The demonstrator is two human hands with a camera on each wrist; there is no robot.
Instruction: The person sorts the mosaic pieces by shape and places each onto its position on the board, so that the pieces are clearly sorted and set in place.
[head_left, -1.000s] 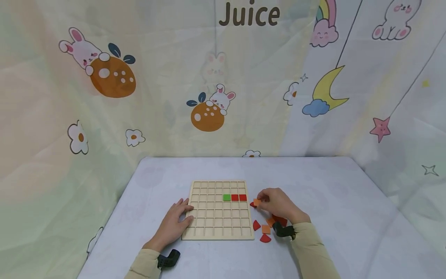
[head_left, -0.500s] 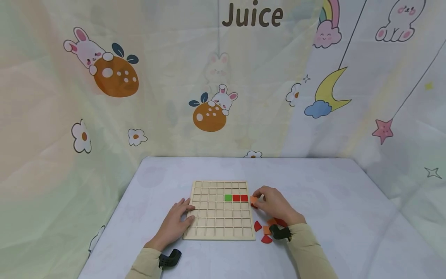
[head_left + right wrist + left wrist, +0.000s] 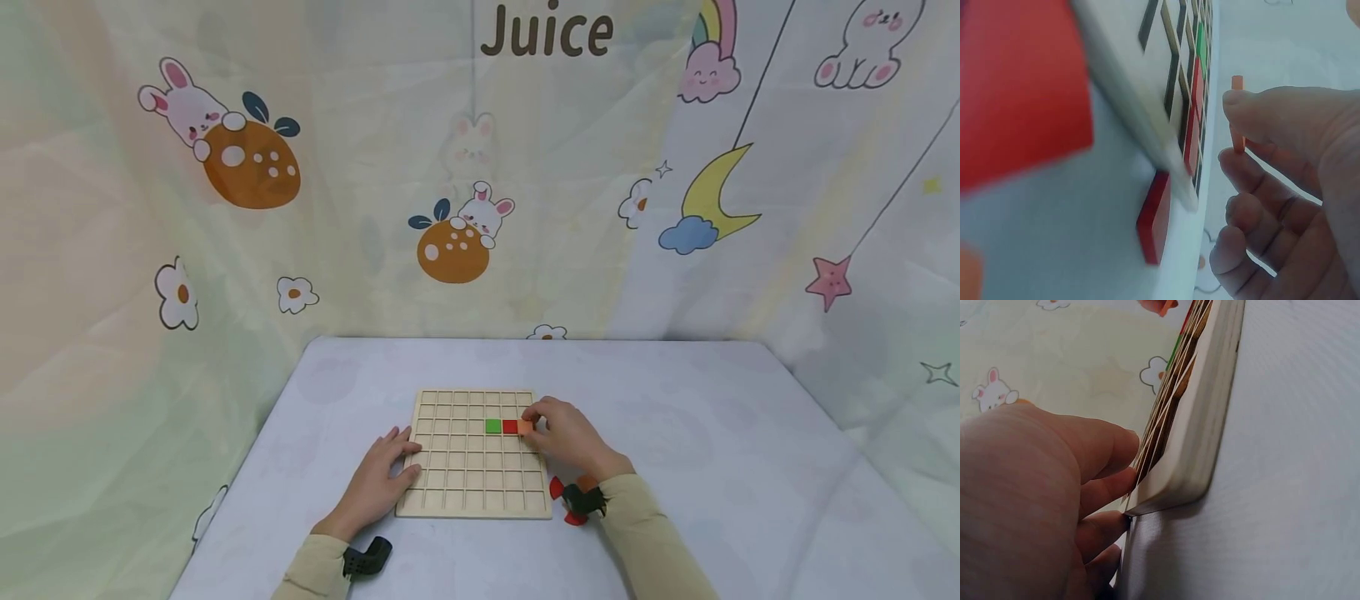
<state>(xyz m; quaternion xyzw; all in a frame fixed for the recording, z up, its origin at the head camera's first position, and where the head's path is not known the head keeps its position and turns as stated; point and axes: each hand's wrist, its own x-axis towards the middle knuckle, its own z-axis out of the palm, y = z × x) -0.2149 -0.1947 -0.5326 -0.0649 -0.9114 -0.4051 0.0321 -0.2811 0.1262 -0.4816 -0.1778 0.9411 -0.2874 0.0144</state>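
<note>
My right hand (image 3: pixel 570 437) pinches a thin orange square tile (image 3: pixel 525 427) between thumb and fingers, above the right edge of the wooden grid board (image 3: pixel 457 487). In the right wrist view the orange tile (image 3: pixel 1238 140) shows edge-on, apart from the board. A green tile (image 3: pixel 492 426) and a red tile (image 3: pixel 510 427) sit side by side in one row of cells. The right wrist view shows a second red tile (image 3: pixel 1191 142) there, hidden in the head view. My left hand (image 3: pixel 375 483) rests at the board's left edge, fingers loosely extended and touching the rim.
Loose red wedges (image 3: pixel 575 518) and orange pieces (image 3: pixel 587 482) lie right of the board, partly covered by the black wrist camera (image 3: pixel 583 501). Another red piece (image 3: pixel 1154 219) lies beside the board's edge. A printed cloth (image 3: pixel 360 167) hangs behind the table (image 3: pixel 660 400).
My right hand has carried the orange tile leftward from beside the board to over its right edge, covering the rightmost red tile. My left hand has stayed on the board; the head view shifted slightly.
</note>
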